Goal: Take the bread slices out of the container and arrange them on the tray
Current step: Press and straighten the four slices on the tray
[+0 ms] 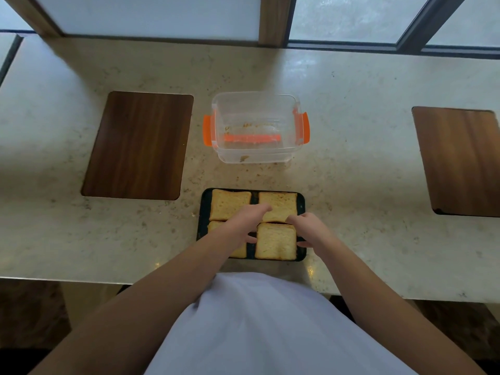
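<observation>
Your black tray [202,212] sits near the counter's front edge, four bread slices [275,241] filling it. At 12 o'clock the clear container [257,155] holds only crumbs. Your left hand [244,221] and right hand [311,230] rest loosely open on slices, gripping nothing.

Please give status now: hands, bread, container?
Left hand and right hand on the tray, adjusting slices. Four bread slices laid out. Container holds crumbs only. Nothing in the way.

head view, steeply downward, close over counter [351,109]
</observation>
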The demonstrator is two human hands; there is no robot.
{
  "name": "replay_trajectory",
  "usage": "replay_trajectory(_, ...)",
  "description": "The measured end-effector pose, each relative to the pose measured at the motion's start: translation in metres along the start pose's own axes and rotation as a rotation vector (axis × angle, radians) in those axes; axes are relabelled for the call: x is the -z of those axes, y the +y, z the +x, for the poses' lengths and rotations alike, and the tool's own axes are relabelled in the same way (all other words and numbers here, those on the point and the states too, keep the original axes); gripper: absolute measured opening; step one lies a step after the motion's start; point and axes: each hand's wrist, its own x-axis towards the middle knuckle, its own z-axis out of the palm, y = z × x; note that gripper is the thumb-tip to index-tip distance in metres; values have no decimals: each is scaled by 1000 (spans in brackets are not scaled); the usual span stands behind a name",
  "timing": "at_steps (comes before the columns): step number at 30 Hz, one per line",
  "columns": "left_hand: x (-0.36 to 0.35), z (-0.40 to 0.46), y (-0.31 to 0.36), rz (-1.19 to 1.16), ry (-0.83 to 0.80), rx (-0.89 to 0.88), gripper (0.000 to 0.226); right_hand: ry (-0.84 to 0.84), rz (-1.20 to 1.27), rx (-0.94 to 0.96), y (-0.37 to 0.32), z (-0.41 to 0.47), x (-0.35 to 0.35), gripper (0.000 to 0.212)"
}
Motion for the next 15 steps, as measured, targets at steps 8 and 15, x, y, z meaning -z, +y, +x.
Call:
replay_trajectory(8, 0, 1, -1, -1, -16, 4, 60, -3, -5, -4, 1, -1, -2, 29)
replay_trajectory(15, 4, 0, -7, 265, 66, -209, 51, 44, -33, 20, 1, -1, -2, 40)
